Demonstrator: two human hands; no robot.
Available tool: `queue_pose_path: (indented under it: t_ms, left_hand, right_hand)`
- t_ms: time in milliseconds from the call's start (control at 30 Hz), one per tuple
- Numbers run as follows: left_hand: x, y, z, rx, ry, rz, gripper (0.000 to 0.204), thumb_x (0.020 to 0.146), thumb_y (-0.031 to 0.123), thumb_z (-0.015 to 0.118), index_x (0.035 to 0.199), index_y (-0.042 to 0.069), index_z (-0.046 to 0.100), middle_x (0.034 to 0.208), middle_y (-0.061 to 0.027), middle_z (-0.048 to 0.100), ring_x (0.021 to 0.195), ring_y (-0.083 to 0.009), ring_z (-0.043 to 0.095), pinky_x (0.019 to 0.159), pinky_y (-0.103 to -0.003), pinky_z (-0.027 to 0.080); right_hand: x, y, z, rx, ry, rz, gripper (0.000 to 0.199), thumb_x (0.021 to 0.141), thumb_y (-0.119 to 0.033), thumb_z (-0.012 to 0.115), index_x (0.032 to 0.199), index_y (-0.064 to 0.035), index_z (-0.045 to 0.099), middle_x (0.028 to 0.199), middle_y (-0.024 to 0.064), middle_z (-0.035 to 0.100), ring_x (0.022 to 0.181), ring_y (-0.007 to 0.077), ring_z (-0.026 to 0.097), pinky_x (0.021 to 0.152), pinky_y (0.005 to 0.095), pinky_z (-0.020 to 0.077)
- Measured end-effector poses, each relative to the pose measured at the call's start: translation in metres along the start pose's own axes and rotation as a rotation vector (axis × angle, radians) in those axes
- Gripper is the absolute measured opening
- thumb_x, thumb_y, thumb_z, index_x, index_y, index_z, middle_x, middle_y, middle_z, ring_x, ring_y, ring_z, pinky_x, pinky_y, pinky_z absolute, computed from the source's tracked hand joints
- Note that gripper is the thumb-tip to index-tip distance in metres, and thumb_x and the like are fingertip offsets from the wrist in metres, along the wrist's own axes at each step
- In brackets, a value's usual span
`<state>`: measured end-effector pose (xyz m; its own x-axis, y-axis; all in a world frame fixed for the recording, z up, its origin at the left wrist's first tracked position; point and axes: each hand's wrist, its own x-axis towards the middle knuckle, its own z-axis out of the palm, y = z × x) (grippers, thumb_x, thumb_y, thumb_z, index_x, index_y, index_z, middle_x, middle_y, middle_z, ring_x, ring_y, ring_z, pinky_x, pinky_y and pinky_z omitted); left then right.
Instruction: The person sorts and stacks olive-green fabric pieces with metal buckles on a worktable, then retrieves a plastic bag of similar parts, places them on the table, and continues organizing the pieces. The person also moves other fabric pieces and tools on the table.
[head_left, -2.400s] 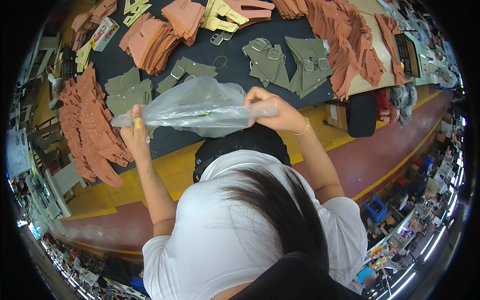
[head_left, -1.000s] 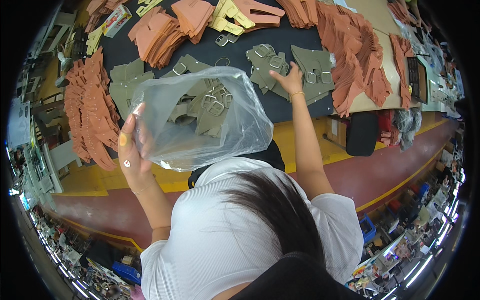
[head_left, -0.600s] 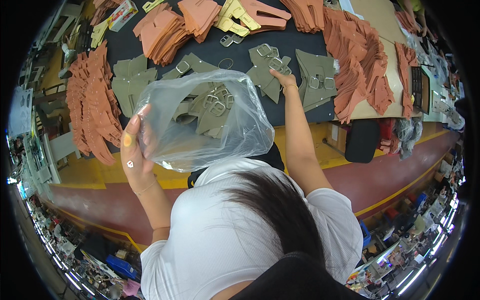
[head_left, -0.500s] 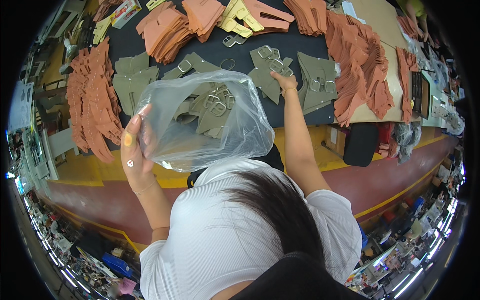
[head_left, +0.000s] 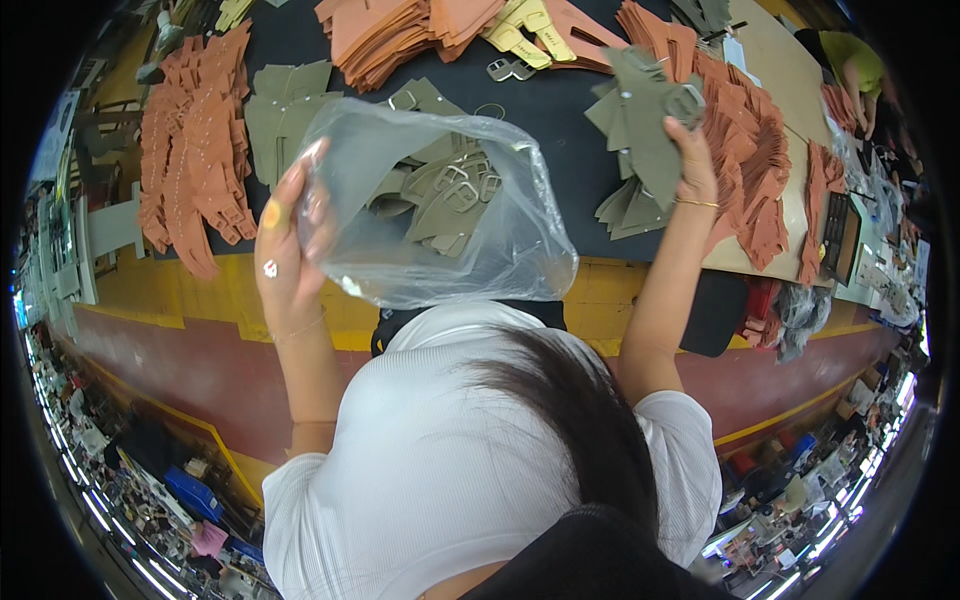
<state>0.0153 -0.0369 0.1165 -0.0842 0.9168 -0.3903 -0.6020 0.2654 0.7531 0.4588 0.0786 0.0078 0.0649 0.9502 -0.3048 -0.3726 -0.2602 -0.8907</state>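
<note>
Bag hangs open over the table edge, left hand clamped on its rim; right hand grips a green bundle, not yet bagged; whether green pieces showing through are inside, I cannot tell

Bag, clear, one: eleven o'clock, gripped by left hand at ten. Buckled green pieces: two o'clock, held in right hand.

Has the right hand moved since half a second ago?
Yes: rightward, toward the long orange pile at right. The right hand was clear of it; now it overlaps its edge in view.
</note>
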Motion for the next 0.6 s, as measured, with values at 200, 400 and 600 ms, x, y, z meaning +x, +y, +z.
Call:
queue_pose_path:
  t_ms: [200, 400, 600]
  left_hand:
    - [0.016, -0.004, 0.013, -0.061, -0.106, -0.006, 0.044, 0.098, 0.025, 0.053, 0.134, -0.001, 0.049, 0.071, 0.002, 0.05, 0.044, -0.0038, 0.036, 0.037, -0.018, 0.027]
    - [0.019, 0.002, 0.008, -0.118, -0.042, 0.097, 0.048, 0.098, 0.022, 0.052, 0.143, 0.006, 0.041, 0.073, 0.0037, 0.05, 0.043, -0.0035, 0.036, 0.033, -0.017, 0.029]
    - [0.016, 0.009, -0.013, -0.091, -0.013, 0.131, 0.042, 0.102, 0.024, 0.049, 0.136, 0.0, 0.044, 0.066, 0.0039, 0.047, 0.039, -0.0044, 0.035, 0.032, -0.018, 0.027]
  right_hand:
    - [-0.061, -0.033, 0.088, 0.19, -0.382, -0.074, 0.072, 0.074, -0.016, 0.08, 0.133, 0.0027, 0.044, 0.122, 0.0104, 0.059, 0.103, 0.0221, 0.062, 0.094, 0.036, 0.0514]
    - [-0.058, 0.052, 0.177, -0.619, -0.677, 0.004, 0.073, 0.073, -0.025, 0.079, 0.129, 0.0053, 0.044, 0.114, 0.0187, 0.063, 0.099, 0.0278, 0.064, 0.086, 0.0369, 0.0522]
    - [-0.073, 0.09, 0.163, -1.48, -0.746, 0.071, 0.068, 0.078, -0.047, 0.072, 0.116, 0.0074, 0.055, 0.094, 0.0295, 0.066, 0.093, 0.0398, 0.066, 0.084, 0.0441, 0.0514]
